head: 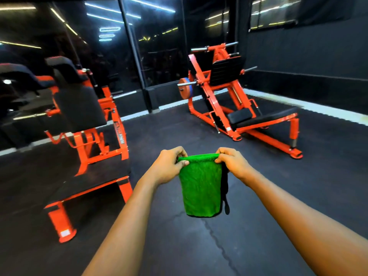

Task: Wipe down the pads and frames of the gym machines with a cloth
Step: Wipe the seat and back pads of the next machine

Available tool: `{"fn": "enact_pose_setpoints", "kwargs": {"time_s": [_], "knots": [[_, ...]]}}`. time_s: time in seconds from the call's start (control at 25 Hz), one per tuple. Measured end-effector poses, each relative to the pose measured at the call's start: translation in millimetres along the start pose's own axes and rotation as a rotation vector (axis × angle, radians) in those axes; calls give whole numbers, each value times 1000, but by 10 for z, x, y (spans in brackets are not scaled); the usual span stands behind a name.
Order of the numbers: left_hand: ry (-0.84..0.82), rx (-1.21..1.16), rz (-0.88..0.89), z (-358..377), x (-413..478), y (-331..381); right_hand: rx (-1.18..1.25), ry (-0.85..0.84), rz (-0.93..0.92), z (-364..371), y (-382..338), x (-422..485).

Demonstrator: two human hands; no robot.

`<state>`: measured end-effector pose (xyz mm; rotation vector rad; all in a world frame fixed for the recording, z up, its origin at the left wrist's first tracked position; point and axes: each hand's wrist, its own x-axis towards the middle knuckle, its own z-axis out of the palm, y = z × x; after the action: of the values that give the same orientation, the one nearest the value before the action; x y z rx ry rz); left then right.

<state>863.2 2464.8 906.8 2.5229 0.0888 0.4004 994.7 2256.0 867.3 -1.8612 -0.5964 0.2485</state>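
**Green cloth held up between both hands, machines beyond**

The left hand [169,164] and the right hand [232,162] are raised in front of the person, each with fingers and thumb curled and pinching one top corner of a green cloth [201,188]. The top edge is pulled taut between the two hands and the rest hangs straight down in the air, touching no machine. A narrow black strip [226,193] hangs along the cloth's right side; whether it is part of the cloth cannot be told.

Below is a dark rubber floor [179,246]. To the left, near the person, stands an orange-framed machine [111,140] with a black back pad [79,108] and a low black platform [89,180]. Farther off, ahead and to the right, stands an orange leg press [211,108] with a black seat pad [258,117] and an orange weight plate [183,87] on its side bar. Dark glass panels [111,46] behind the machines reflect strip lights.
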Motion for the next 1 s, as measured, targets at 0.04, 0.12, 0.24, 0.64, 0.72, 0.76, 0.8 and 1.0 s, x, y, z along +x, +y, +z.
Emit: {"fn": "enact_pose_setpoints", "kwargs": {"time_s": [0.04,0.12,0.24,0.64,0.72,0.76,0.8,1.0], "knots": [[-12,-11,19,120,230,27,-3,20,8,-155,90,129],[-52,-26,55,426,716,74,-4,74,33,-473,331,383],[-95,-61,75,887,1339,113,-11,112,77,-873,707,719],[-278,-182,265,2571,4581,692,-104,346,198,-3018,1640,2464],[-314,-191,323,2937,5232,956,-124,412,219,-3556,1840,2778],[-326,-188,359,3122,5545,1098,-135,439,231,-3825,1971,2950],[-334,-185,388,3324,5848,1241,-139,466,245,-4097,2136,3123],[-342,-192,440,4447,7268,1810,-148,480,243,-5464,2993,4004]]}}
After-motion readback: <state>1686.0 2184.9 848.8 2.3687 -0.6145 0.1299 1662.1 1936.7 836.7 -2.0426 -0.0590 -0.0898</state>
